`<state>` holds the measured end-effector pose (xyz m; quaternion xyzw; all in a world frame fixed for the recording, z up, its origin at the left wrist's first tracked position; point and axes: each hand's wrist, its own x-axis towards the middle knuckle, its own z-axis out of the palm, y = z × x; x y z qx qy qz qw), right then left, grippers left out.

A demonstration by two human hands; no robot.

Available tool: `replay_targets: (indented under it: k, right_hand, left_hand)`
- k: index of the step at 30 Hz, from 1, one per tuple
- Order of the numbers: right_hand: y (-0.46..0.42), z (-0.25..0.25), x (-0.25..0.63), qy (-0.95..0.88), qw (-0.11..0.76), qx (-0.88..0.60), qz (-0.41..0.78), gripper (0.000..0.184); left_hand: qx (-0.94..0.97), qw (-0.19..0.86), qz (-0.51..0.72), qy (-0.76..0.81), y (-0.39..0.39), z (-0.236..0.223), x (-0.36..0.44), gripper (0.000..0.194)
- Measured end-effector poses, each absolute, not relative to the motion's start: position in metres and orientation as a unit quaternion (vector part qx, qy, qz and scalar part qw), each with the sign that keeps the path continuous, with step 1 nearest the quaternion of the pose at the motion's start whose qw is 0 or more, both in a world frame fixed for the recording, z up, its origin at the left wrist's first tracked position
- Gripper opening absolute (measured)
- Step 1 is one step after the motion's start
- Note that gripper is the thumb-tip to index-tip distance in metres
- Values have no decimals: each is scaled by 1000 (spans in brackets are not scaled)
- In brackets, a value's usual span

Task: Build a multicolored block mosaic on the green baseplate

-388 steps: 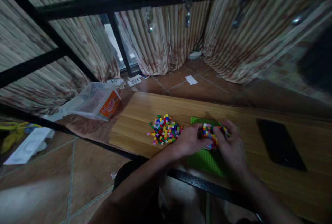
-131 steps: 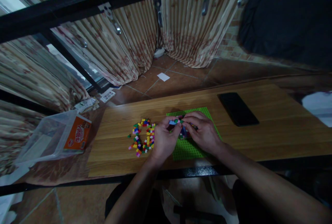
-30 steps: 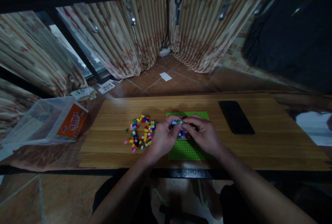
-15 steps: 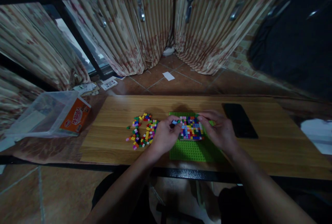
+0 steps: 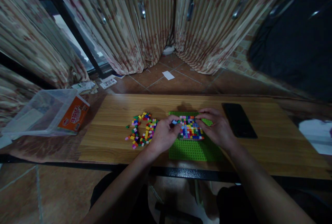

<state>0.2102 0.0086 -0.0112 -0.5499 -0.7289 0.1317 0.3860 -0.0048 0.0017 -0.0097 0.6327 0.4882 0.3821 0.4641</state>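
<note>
A block of many-coloured toy bricks stands on the green studded baseplate. My left hand is at its left side, thumb and forefinger pinched on small light-blue bricks. At the block's upper right corner is my right hand, its thumb and forefinger brought close together over the top. Whatever lies between those right fingertips is too small and covered to name. Left of my left hand, a pile of loose bricks is spread on the wooden table, partly behind that hand.
A black phone lies on the wooden table to the right of my right hand. Beyond the table's left end sits a clear plastic box with an orange label. White paper is past the right end.
My right fingertips have shifted slightly left and inward over the block's upper right corner. A green brick seen by them before is now covered. My left hand keeps its pinch.
</note>
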Motion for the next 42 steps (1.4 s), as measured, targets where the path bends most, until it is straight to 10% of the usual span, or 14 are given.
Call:
replay_targets:
  k: [21, 35, 42]
  right_hand:
    - [14, -24, 198, -446, 487, -602, 448, 31]
    - [17, -29, 202, -472, 514, -565, 440, 30]
    - [4, -4, 194, -635, 480, -553, 246, 20]
  left_hand:
    - [637, 464, 376, 487, 2, -9, -6, 13]
    - [617, 492, 383, 480, 4, -7, -5, 18]
    - [629, 491, 397, 453, 0, -7, -3, 23]
